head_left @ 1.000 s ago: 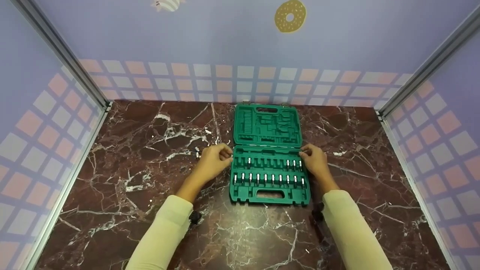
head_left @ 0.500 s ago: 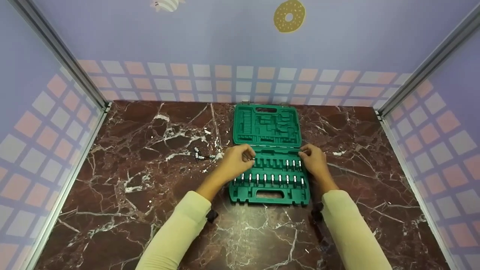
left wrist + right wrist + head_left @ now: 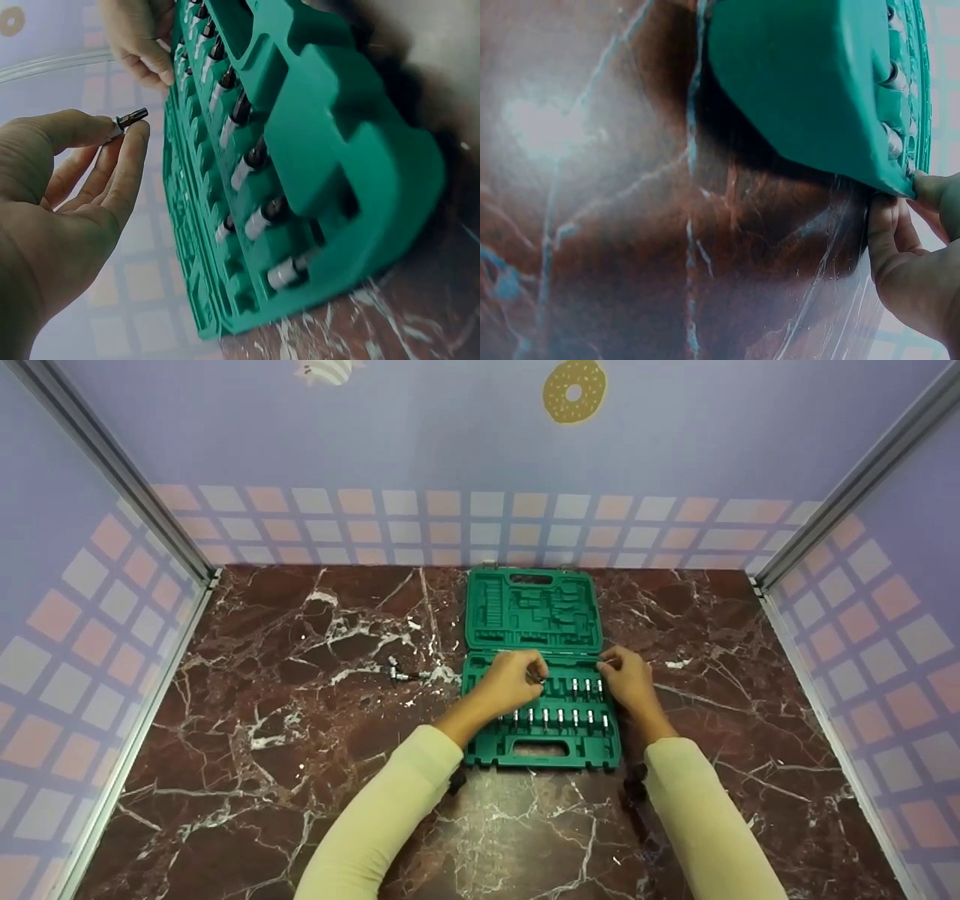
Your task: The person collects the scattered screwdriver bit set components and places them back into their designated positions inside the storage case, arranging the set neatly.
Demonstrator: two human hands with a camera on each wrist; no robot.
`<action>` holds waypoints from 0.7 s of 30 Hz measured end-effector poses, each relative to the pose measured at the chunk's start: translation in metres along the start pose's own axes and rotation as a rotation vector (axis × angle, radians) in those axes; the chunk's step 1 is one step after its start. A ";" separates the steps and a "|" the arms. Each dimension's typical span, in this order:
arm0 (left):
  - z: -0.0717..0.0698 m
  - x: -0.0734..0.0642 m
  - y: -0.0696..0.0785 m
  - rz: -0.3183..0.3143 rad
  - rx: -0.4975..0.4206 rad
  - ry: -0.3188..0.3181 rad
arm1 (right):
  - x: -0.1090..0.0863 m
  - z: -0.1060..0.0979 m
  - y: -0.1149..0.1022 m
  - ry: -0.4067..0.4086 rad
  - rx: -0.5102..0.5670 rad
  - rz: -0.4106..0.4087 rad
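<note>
An open green tool case [image 3: 534, 611] lies on the marbled table, lid folded back toward the wall. My left hand [image 3: 504, 684] is over the upper row of slots and pinches a bit socket [image 3: 132, 117] between thumb and fingers. That socket has a silver base and a dark tip, and in the left wrist view it is held apart from the case. My right hand [image 3: 631, 682] grips the case's right edge near the hinge, thumb and fingers on either side in the right wrist view. Several more bit sockets [image 3: 575, 718] fill the lower row; others [image 3: 588, 688] sit at the upper right.
Left of the case, a few loose metal pieces [image 3: 401, 673] with dark and silver parts lie on the table [image 3: 285, 780]. A tiled-pattern wall [image 3: 360, 514] stands behind the case, and side panels rise at left and right.
My left hand has moved right, from beside the case's left edge to over the middle of the upper row, uncovering loose pieces on the table. My right hand has stayed at the case's edge.
</note>
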State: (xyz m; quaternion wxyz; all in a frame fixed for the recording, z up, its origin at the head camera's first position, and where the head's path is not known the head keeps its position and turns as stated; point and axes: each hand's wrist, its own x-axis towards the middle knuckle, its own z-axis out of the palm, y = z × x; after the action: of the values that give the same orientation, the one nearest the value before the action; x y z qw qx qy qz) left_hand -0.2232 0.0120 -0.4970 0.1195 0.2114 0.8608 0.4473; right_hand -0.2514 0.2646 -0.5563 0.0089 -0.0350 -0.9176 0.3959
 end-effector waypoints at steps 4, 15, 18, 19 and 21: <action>0.008 0.011 0.003 -0.010 0.013 -0.024 | 0.000 0.000 0.000 -0.012 -0.008 0.004; 0.029 0.041 0.012 -0.113 0.135 -0.073 | -0.001 0.002 -0.001 0.010 -0.011 0.003; 0.035 0.046 0.011 -0.128 0.194 -0.058 | 0.000 0.001 -0.002 0.011 -0.013 0.017; 0.036 0.048 0.011 -0.131 0.212 -0.052 | 0.000 0.001 -0.002 0.011 -0.013 0.021; 0.039 0.051 0.011 -0.144 0.236 -0.042 | 0.000 0.000 -0.002 0.012 -0.023 0.015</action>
State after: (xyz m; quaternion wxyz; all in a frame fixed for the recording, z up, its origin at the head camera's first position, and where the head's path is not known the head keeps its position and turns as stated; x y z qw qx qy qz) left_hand -0.2501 0.0700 -0.5115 0.1436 0.1709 0.9177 0.3287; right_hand -0.2517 0.2633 -0.5545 0.0111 -0.0443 -0.9218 0.3849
